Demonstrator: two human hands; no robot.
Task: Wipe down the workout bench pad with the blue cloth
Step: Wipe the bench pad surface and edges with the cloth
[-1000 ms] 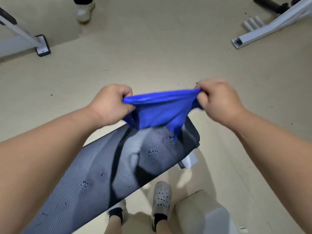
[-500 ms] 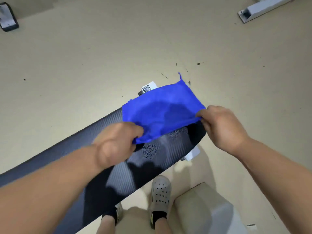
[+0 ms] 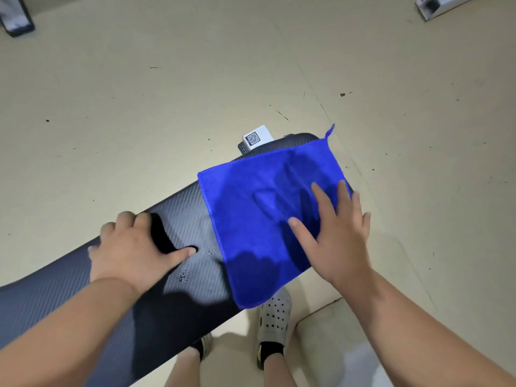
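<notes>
The blue cloth [image 3: 251,219] lies spread flat over the right end of the black textured bench pad [image 3: 181,219], its near corner hanging past the pad's front edge. My right hand [image 3: 335,236] is over the cloth's right side with fingers straight and spread, at or just above its surface. My left hand [image 3: 131,252] rests on the bare pad left of the cloth, its fingers over the far edge and thumb pointing towards the cloth. A few water drops [image 3: 185,276] sit on the pad near my left thumb.
Beige floor surrounds the bench. A white tag with a QR code [image 3: 255,138] sticks out behind the pad's end. My feet in grey perforated clogs [image 3: 275,317] stand below the pad. A pale block [image 3: 335,344] sits at lower right. White equipment frames are in the top corners.
Both hands let go of the cloth, which now lies flat on the pad's end. My left hand moved left onto the bare pad; my right hand opened over the cloth.
</notes>
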